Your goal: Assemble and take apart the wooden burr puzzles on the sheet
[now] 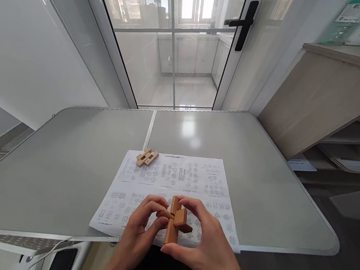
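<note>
Between my two hands is a reddish-brown wooden interlocking puzzle (180, 218), its crossed bars sticking out in several directions. My left hand (143, 224) pinches the bar that points left, with thumb and fingers closed on it. My right hand (209, 235) grips the upright bar, fingertips at its top and thumb at its lower end. Both hands hold the puzzle over the near edge of a printed instruction sheet (191, 176). Toward the sheet's far left corner lie pale notched wooden pieces (147, 157), apart from my hands.
The sheet lies on a grey folding table (259, 184) with a white seam. Beyond it stands a glass door (196, 58) with a black handle (245, 25). A wooden shelf unit (322, 95) holding plastic bottles (351, 24) rises at right. A dark phone-like object (62, 263) sits below the table's front left.
</note>
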A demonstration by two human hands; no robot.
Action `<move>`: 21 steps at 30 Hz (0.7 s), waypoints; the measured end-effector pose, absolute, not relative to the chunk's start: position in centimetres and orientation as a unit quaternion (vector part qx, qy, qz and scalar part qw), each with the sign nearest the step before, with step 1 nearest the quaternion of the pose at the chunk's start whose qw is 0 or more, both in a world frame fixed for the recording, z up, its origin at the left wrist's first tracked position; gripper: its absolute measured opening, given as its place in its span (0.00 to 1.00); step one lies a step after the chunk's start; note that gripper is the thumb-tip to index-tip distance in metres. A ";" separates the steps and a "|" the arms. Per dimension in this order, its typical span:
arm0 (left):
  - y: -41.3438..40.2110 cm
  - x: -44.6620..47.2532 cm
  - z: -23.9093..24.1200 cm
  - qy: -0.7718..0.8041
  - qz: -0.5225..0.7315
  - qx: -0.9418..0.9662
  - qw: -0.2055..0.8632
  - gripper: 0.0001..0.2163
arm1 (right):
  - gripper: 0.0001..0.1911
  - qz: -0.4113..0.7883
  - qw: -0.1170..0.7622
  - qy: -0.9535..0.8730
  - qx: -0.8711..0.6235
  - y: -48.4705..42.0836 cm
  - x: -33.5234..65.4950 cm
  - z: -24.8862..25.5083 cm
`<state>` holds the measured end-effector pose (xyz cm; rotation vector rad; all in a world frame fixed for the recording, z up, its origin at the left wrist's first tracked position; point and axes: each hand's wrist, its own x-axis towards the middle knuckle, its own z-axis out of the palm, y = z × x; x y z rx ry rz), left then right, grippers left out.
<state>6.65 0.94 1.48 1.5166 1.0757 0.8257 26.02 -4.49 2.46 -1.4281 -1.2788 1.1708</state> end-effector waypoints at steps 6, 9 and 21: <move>0.7 7.1 1.1 0.484 0.366 0.592 0.531 0.13 | 0.36 0.502 0.429 -0.500 -0.560 -3.7 25.9 1.9; 0.4 7.7 1.1 0.495 0.371 0.514 0.593 0.14 | 0.36 0.515 0.435 -0.488 -0.555 -3.6 25.7 1.6; -0.2 8.8 0.4 0.514 0.401 0.404 0.642 0.18 | 0.33 0.545 0.447 -0.469 -0.531 -3.9 25.1 1.3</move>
